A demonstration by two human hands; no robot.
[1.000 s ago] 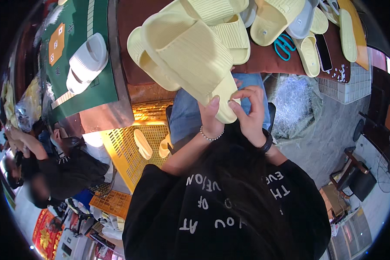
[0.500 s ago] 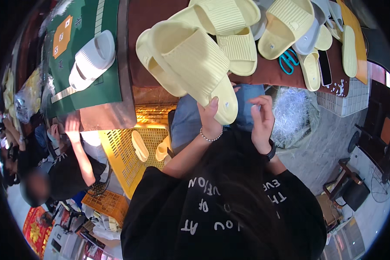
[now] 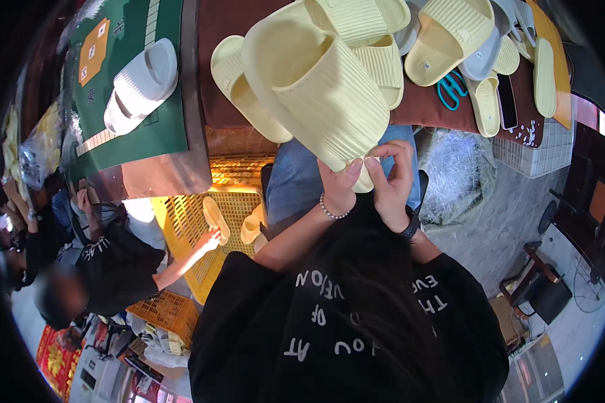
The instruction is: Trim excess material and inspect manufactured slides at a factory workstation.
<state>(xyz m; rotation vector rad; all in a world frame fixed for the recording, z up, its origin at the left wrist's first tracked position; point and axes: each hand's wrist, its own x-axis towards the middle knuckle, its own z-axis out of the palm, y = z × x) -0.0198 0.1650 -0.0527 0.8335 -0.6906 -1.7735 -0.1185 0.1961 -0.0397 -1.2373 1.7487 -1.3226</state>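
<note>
A pale yellow slipper (image 3: 329, 101) with a ribbed strap is held up over my lap, its narrow end pointing toward me. My left hand (image 3: 337, 188) grips that end, thumb on top. From the other side my right hand (image 3: 391, 185) closes on the same end, thumb and fingers pinched at its edge. Whether something small sits between those fingers is hidden. Behind it, another yellow slipper (image 3: 238, 94) lies on the brown tabletop (image 3: 212, 20).
More yellow and grey slippers (image 3: 447, 40), teal scissors (image 3: 452, 89) and a phone (image 3: 507, 101) lie on the table's right side. Grey slippers (image 3: 141, 84) rest on a green mat (image 3: 165, 138). A co-worker's hand (image 3: 210, 242) reaches a slipper in the yellow crate (image 3: 181, 252).
My right hand has moved left and closed on the slipper's end. The slipper has tilted and shifted slightly right. The co-worker's hand has moved from the mat's edge into the yellow crate.
</note>
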